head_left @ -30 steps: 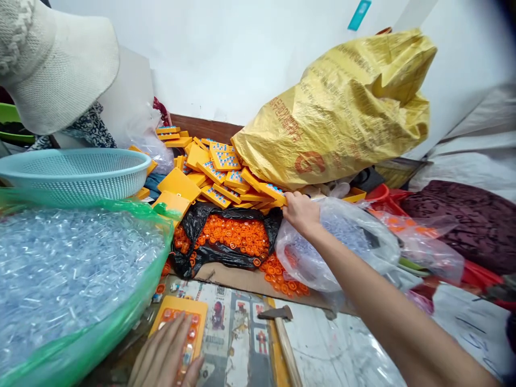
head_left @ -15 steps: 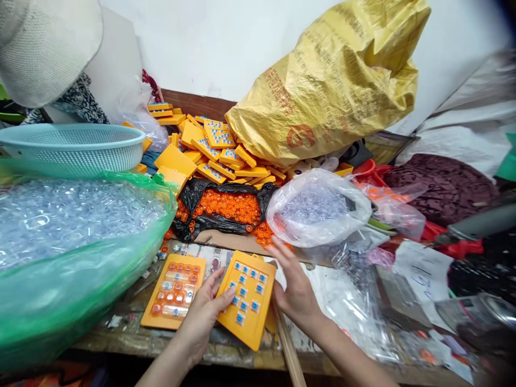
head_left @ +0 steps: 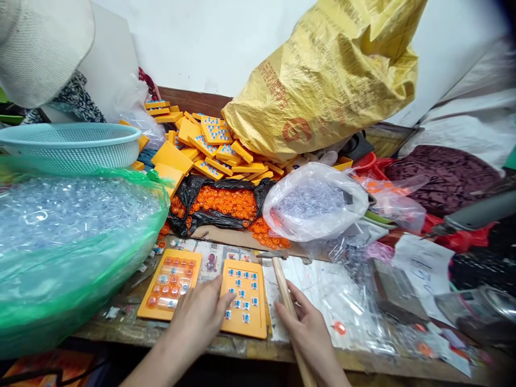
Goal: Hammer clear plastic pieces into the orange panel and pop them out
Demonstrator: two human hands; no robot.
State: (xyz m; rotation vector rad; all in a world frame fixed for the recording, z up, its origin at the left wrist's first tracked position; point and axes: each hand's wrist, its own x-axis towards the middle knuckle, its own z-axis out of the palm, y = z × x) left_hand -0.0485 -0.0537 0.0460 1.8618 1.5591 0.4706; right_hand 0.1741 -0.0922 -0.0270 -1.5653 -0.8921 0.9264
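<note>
A yellow plastic panel [head_left: 244, 277] with small blue-and-clear inserts lies on the bench before me. My left hand [head_left: 201, 306] holds its left edge, the thumb resting on its face and the fingers partly hidden. Just left of that hand is another yellow panel [head_left: 167, 290], fitted with orange and clear button caps. To the right, my right hand [head_left: 308, 325] is closed round the wooden handle [head_left: 284, 287] of a hammer, its thin metal head [head_left: 274, 255] lying beyond the panel.
Orange rings [head_left: 226, 201] fill a black bag; clear pieces fill a white bag [head_left: 278, 231] and a large green bag [head_left: 97, 269]. Behind them are piled yellow panels [head_left: 173, 156], a blue basket [head_left: 72, 129] and a yellow sack [head_left: 322, 80]. A grey block [head_left: 397, 287] stands at right.
The panel in my left hand has gone from tilted to flat on the bench. My right hand has moved down from beside the panel and closed on the hammer handle.
</note>
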